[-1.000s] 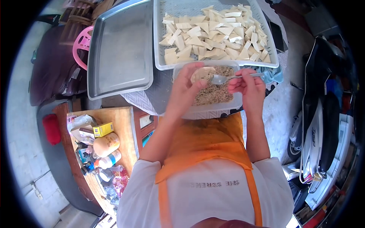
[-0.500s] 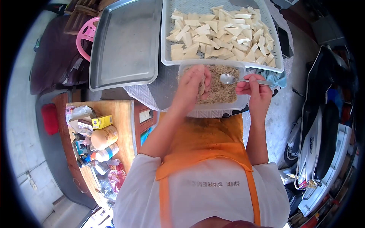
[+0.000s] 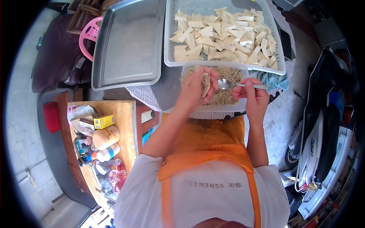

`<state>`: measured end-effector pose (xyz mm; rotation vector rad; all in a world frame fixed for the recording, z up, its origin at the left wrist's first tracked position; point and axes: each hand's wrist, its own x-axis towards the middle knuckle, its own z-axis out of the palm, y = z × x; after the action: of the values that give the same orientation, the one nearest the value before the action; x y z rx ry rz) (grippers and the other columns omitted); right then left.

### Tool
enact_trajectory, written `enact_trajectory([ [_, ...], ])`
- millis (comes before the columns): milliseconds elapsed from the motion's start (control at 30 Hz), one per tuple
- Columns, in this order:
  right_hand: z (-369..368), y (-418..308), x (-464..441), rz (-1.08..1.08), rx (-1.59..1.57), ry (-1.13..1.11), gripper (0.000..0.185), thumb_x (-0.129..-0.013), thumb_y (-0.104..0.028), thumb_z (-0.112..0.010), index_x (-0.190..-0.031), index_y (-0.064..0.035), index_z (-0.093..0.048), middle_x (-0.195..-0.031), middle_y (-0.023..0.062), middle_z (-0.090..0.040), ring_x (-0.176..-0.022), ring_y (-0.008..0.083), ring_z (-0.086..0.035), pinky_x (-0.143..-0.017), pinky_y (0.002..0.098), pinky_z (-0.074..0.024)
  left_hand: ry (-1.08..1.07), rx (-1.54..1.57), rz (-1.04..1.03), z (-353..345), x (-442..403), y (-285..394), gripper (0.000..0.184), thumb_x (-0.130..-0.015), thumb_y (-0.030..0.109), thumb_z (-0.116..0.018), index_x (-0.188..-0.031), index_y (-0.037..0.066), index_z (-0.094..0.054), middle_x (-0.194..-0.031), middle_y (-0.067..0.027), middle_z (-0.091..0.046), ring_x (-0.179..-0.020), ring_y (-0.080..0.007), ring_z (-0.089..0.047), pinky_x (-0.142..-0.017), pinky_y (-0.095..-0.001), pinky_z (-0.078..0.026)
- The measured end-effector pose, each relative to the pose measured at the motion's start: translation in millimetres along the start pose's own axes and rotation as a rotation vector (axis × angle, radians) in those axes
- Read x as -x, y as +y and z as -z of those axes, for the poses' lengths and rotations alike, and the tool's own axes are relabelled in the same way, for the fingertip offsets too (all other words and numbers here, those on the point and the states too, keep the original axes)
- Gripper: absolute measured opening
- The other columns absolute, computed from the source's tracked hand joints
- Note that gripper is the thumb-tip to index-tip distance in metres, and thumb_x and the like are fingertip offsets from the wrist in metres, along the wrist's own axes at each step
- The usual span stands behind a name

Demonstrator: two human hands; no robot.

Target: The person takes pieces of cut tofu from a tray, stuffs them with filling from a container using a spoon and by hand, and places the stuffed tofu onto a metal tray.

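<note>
Morsel [image 3: 206, 84], perhaps half-hidden in left hand [image 3: 193, 88]

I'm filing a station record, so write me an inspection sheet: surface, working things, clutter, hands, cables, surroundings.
Surface: patterned tablecloth, partly covered.
Working things: plastic tub of brown crumbly mixture; beyond it, white perforated tray with many pale pieces, many triangular; metal tray to its left.
Clutter: blue-green cloth right of the tub; yellow box and bottles crowding a wooden side table.
Hands: left hand holds a pale piece, partly hidden; right hand grips a metal spoon.
Cables: thin cord-like line on the left wall, too small to confirm.
Surroundings: motorcycle or scooter at right.
</note>
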<state>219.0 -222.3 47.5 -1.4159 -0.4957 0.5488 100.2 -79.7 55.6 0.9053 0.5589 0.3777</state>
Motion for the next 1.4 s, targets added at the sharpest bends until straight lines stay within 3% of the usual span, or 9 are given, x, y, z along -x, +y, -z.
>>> enact_trajectory([
  [67, -0.3, 0.8, 2.2, -0.005, 0.017, -0.001, 0.017, -0.097, -0.011, -0.049, -0.095, 0.0018, -0.059, -0.072, 0.0104, -0.066, -0.059, 0.0139, -0.064, -0.056, 0.0245, -0.0539, 0.099, 0.144, 0.000, -13.5, 4.7, 7.8, 0.035, -0.101, 0.025, -0.037, -0.079, 0.002, -0.054, -0.059, -0.0027, -0.050, -0.043, -0.0090, -0.039, -0.038, -0.0228, -0.031],
  [300, -8.3, 2.3, -0.6, 0.005, 0.044, -0.015, 0.017, -0.097, -0.011, -0.050, -0.097, 0.0022, -0.060, -0.072, 0.0098, -0.066, -0.059, 0.0137, -0.063, -0.055, 0.0243, -0.0532, -0.110, -0.192, 0.035, 18.2, 7.4, 17.8, 0.024, -0.100, 0.024, -0.043, -0.096, 0.004, -0.055, -0.069, -0.0012, -0.050, -0.056, -0.0082, -0.048, -0.051, -0.0209, -0.040],
  [433, -5.9, 1.6, -3.4, 0.041, 0.047, -0.051, 0.018, -0.097, -0.011, -0.049, -0.096, 0.0031, -0.060, -0.074, 0.0097, -0.065, -0.060, 0.0134, -0.064, -0.056, 0.0243, -0.0537, 0.170, -0.323, -0.224, 65.7, -6.2, 52.6, 0.022, -0.097, 0.018, -0.042, -0.109, 0.006, -0.056, -0.080, -0.0029, -0.054, -0.074, -0.0122, -0.056, -0.066, -0.0257, -0.046],
  [500, -5.5, 5.5, -4.6, 0.038, 0.052, -0.064, 0.018, -0.097, -0.011, -0.049, -0.096, 0.0029, -0.060, -0.074, 0.0092, -0.065, -0.061, 0.0131, -0.063, -0.056, 0.0242, -0.0537, 0.294, -0.763, -0.528, 119.0, -26.0, 56.7, 0.024, -0.092, 0.013, -0.049, -0.113, 0.003, -0.056, -0.082, -0.0031, -0.056, -0.079, -0.0121, -0.058, -0.072, -0.0264, -0.048],
  [700, -15.3, 12.2, -3.0, 0.041, 0.057, -0.100, 0.017, -0.097, -0.011, -0.049, -0.095, 0.0021, -0.059, -0.073, 0.0078, -0.064, -0.061, 0.0119, -0.063, -0.056, 0.0232, -0.0529, 0.273, -1.068, -0.199, 191.2, -50.6, 53.7, 0.023, -0.085, 0.017, -0.056, -0.099, 0.003, -0.068, -0.084, -0.0116, -0.064, -0.079, -0.0191, -0.064, -0.072, -0.0315, -0.049],
  [900, -10.4, 13.4, -0.8, 0.032, 0.087, -0.088, 0.017, -0.097, -0.011, -0.049, -0.096, 0.0022, -0.060, -0.073, 0.0082, -0.065, -0.060, 0.0121, -0.063, -0.056, 0.0234, -0.0526, 0.256, -1.412, -0.368, 193.1, -40.4, 60.6, 0.025, -0.085, 0.024, -0.057, -0.098, 0.006, -0.068, -0.091, -0.0163, -0.066, -0.081, -0.0334, -0.063, -0.075, -0.0372, -0.049],
  [1100, -12.8, 10.7, -1.3, 0.047, 0.101, -0.091, 0.018, -0.097, -0.012, -0.048, -0.096, 0.0022, -0.060, -0.074, 0.0084, -0.065, -0.061, 0.0127, -0.063, -0.056, 0.0234, -0.0530, 0.211, -1.109, -0.151, 198.3, -36.0, 59.0, 0.029, -0.089, 0.027, -0.051, -0.096, 0.004, -0.067, -0.093, -0.0184, -0.066, -0.086, -0.0369, -0.061, -0.077, -0.0385, -0.048],
  [1300, -10.2, 8.0, 0.4, 0.045, 0.073, -0.065, 0.016, -0.096, -0.010, -0.050, -0.096, 0.0021, -0.060, -0.073, 0.0086, -0.065, -0.060, 0.0117, -0.063, -0.056, 0.0225, -0.0523, 0.250, -1.474, -0.300, 171.3, -34.6, 71.5, 0.026, -0.089, 0.024, -0.053, -0.092, 0.003, -0.067, -0.090, -0.0167, -0.066, -0.083, -0.0355, -0.061, -0.077, -0.0395, -0.047],
  [1400, -9.1, 5.9, 0.6, 0.046, 0.076, -0.047, 0.016, -0.096, -0.010, -0.050, -0.096, 0.0020, -0.060, -0.072, 0.0086, -0.065, -0.060, 0.0116, -0.063, -0.056, 0.0225, -0.0522, 0.300, -1.368, -0.615, 159.7, -52.8, 68.6, 0.018, -0.083, 0.019, -0.061, -0.092, 0.005, -0.068, -0.088, -0.0143, -0.066, -0.087, -0.0332, -0.060, -0.075, -0.0402, -0.047],
])
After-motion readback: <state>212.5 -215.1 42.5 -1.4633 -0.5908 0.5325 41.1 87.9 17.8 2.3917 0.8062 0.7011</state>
